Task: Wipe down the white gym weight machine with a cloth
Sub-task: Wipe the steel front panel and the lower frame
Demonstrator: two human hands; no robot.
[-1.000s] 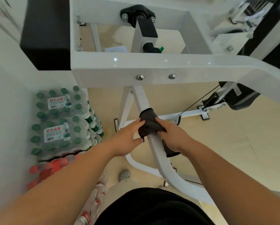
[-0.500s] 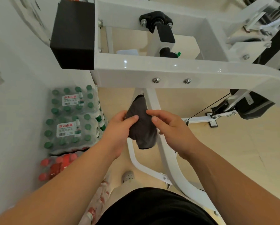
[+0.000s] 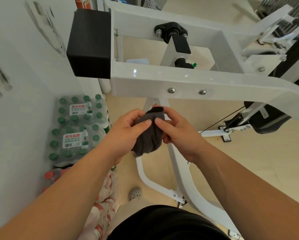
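Note:
A dark grey cloth point(image 3: 149, 137) is bunched up between my two hands, in the air just in front of the white gym weight machine point(image 3: 188, 82). My left hand point(image 3: 128, 132) grips the cloth from the left, thumb on top. From the right, my right hand point(image 3: 176, 130) pinches it with thumb and fingers. The machine's wide white crossbar with two bolts runs above my hands. A slanted white post point(image 3: 179, 170) drops behind the cloth to the floor.
Shrink-wrapped packs of green-capped water bottles point(image 3: 76, 129) are stacked by the white wall on the left, with red-capped bottles point(image 3: 50, 175) below. A black pad point(image 3: 89, 44) caps the frame's left end. A cable and black seat part point(image 3: 266, 118) lie right. My shoe point(image 3: 135, 193) is on the floor.
The cloth has come off the slanted post and risen toward the crossbar. Both hands lifted with it and now bunch it between them; my view has moved closer.

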